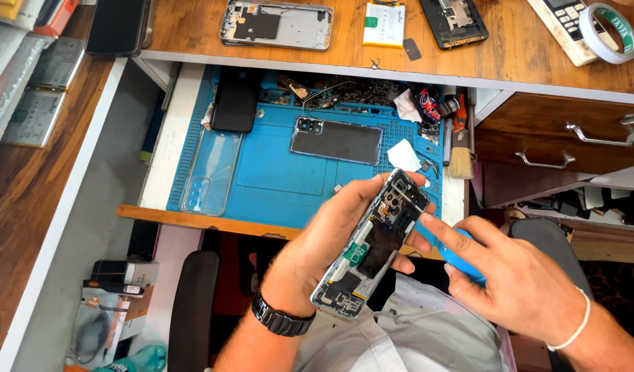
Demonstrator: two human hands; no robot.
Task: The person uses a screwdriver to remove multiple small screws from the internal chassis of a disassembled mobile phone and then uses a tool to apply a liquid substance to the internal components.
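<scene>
Head view: left hand (338, 234) wrapped around an opened smartphone (372, 246), back cover off, board and innards facing up, fingers (417, 180) curled over the top edge and clamped on the frame. Held tilted above the lap, just in front of the pulled-out drawer edge. Black watch (281, 319) on that wrist.

Right hand (517, 275) gripping a blue plastic tool (462, 256), fingers closed round it, index finger (442, 233) stretched out and touching the phone's right edge near the camera end. White band (572, 329) on that wrist.

Behind, spread on the blue repair mat (275, 186): a dark back cover (338, 140) with camera cutout, a clear phone case (210, 172), another black phone (236, 100), a brush (460, 148) on the right, tangled small parts along the far edge.

Up on the wooden desk (510, 55): a stripped phone frame (277, 25), a battery (384, 24), another opened phone (453, 21), a tape roll (608, 32).
</scene>
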